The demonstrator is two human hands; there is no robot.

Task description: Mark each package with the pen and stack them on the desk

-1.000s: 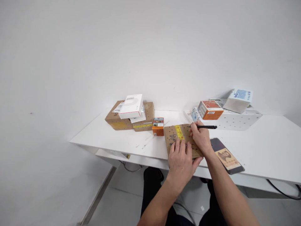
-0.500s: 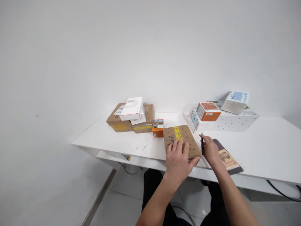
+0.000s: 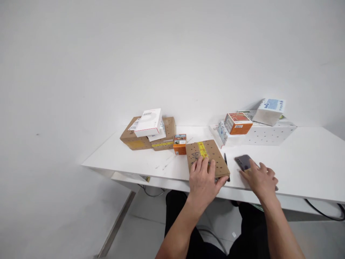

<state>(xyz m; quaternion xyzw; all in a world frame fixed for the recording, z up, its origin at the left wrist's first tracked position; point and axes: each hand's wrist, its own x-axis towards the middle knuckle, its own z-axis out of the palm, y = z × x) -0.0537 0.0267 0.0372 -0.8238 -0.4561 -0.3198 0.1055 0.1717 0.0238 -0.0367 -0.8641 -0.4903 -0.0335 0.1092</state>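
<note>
Phone (image 3: 242,160), right grip (image 3: 261,181) loosely spread over it

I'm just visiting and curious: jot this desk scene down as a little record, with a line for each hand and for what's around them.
Left hand: spread on the cardboard parcel
Right hand: over the phone, partly covering it; contact unclear
Pen: on the white desk, along the parcel's right edge
Small orange box: behind the parcel's left corner
Back left: white box stacked over brown boxes
Back right: larger orange box and tilted blue-and-white box on white packaging
</note>
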